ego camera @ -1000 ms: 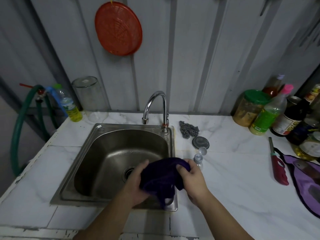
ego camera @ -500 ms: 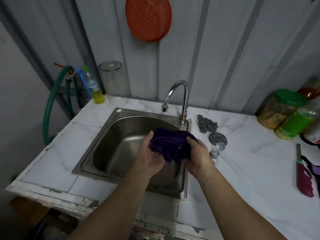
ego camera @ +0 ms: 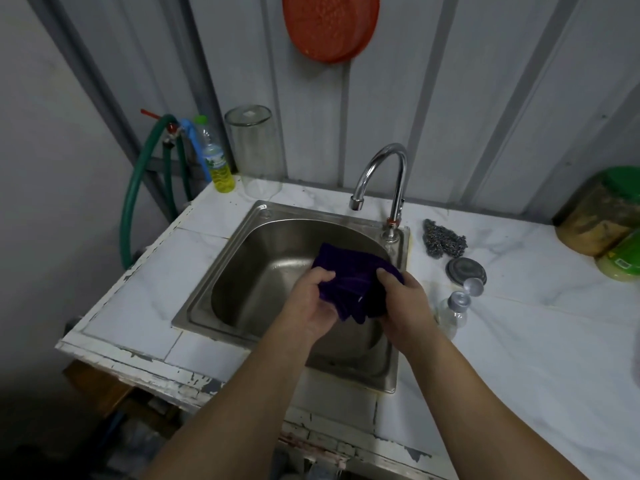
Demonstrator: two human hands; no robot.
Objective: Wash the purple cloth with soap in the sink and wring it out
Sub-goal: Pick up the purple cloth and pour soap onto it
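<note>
The purple cloth (ego camera: 349, 275) is bunched up above the right half of the steel sink (ego camera: 221, 268). My left hand (ego camera: 308, 299) grips its left side and my right hand (ego camera: 403, 303) grips its right side, thumbs on top. A fold of the cloth hangs down between my hands. The curved tap (ego camera: 384, 174) stands at the sink's back right, with no water running from it. A small clear bottle with a grey flip cap (ego camera: 453, 311), cap open, stands on the counter just right of my right hand.
A steel scourer (ego camera: 441, 239) and a round metal lid (ego camera: 465, 270) lie right of the sink. A yellow-liquid bottle (ego camera: 216, 161) and an upturned glass jar (ego camera: 254, 150) stand at the back left. A green-lidded jar (ego camera: 602, 216) sits far right. A green hose (ego camera: 138, 181) hangs left.
My hands have carried the cloth from the sink's front rim up over the basin. The view has swung left and down, so the bottles at far right have left it.
</note>
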